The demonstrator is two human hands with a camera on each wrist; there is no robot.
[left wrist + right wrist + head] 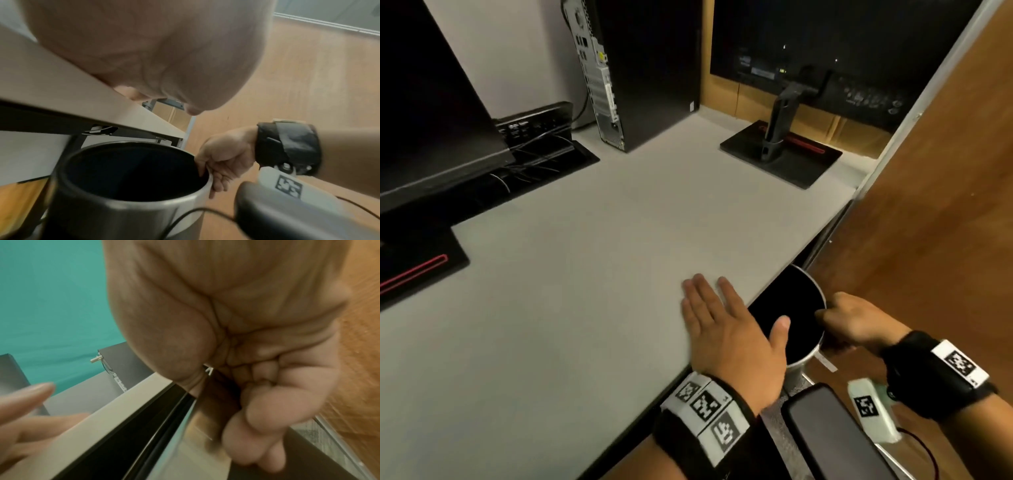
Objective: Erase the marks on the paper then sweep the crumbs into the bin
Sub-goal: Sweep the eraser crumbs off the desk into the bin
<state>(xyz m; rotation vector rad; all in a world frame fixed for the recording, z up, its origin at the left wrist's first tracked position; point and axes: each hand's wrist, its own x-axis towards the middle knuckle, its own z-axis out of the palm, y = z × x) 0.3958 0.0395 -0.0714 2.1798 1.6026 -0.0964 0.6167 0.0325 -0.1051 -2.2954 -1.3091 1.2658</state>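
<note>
A round metal bin (801,361) with a black inside sits just below the table's right edge (774,274). My left hand (722,318) lies flat on the grey tabletop at that edge, fingers straight, thumb out over the bin's mouth. My right hand (849,320) grips the bin's rim from the right. In the left wrist view the right hand (222,164) pinches the rim of the bin (123,219), thumb inside, fingers outside. The right wrist view shows curled fingers (259,410) on the bin's wall (197,423). No paper, eraser or crumbs show in any view.
A monitor (431,102) and its base (414,260) stand at the left, a PC tower (640,68) at the back, another monitor stand (780,154) at the back right. Wooden floor (928,205) lies right of the table. A dark flat device (832,431) hangs near my body.
</note>
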